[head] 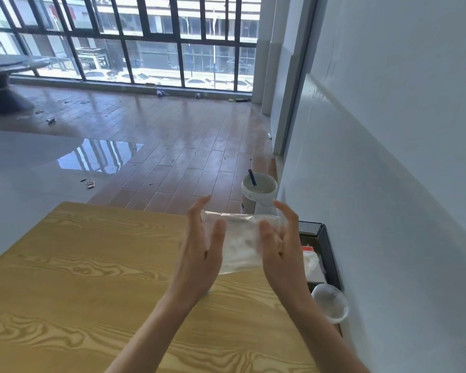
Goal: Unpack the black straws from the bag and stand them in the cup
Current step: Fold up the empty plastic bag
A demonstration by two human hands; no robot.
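I have both hands up over the far right part of the table point(92, 265), with the bag point(240, 238) stretched between them. My left hand point(202, 254) has its fingers nearly straight and pressed flat against the bag's left side; my right hand point(280, 249) has its fingers loosely curved around the right edge, thumb in front. Neither looks like a firm pinch, more a squeeze between two palms, so the first risk I see is the slick film slipping down and dropping off the table's edge toward the floor. The bag is clear and blurred, and I cannot make out any black straws in it, only a whitish haze; if they are inside, I can't tell which end they would come out of, and tearing it open blind could scatter them. The cup point(330, 304) sits low at the right, beyond the table's corner and near the wall point(388, 157), just below my right wrist, beside a dark box point(331, 251). It looks light, so a careless sweep of that forearm could tip it. The bag hangs well above the cup, apart from it.
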